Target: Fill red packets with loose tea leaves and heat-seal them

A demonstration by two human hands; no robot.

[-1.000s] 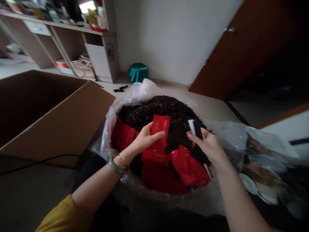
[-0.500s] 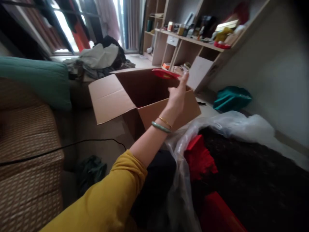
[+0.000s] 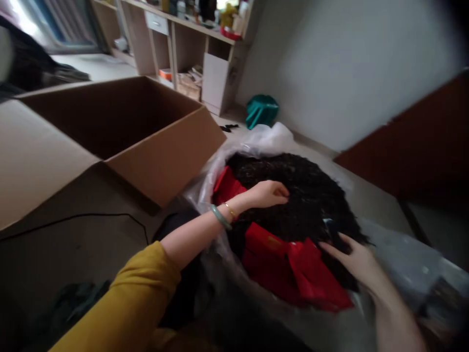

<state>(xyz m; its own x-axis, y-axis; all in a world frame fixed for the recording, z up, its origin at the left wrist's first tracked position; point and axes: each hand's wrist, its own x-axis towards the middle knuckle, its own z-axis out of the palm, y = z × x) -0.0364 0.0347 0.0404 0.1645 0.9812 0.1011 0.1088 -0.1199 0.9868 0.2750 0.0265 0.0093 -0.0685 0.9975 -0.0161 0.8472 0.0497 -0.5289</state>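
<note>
My left hand (image 3: 269, 192) hovers over a heap of dark loose tea leaves (image 3: 293, 195) in a clear plastic bag (image 3: 264, 139). Its fingers are curled together and nothing shows in them. A green bangle and a gold bracelet sit on that wrist. Red packets (image 3: 293, 266) lie in stacks at the heap's near edge, with more red packets (image 3: 225, 186) at its left. My right hand (image 3: 353, 256) rests at the heap's right side, its fingers around a small black object (image 3: 330, 227) that is blurred.
A large open cardboard box (image 3: 157, 161) stands to the left, its near flap folded out. A black cable (image 3: 91, 217) runs over the floor. Wooden shelves (image 3: 183, 54), a teal bag (image 3: 261, 110) and a red-brown door (image 3: 410, 151) lie beyond.
My left hand has come back from over the cardboard box to the tea heap, and the red packet it carried is gone from it. The view has swung right again.
</note>
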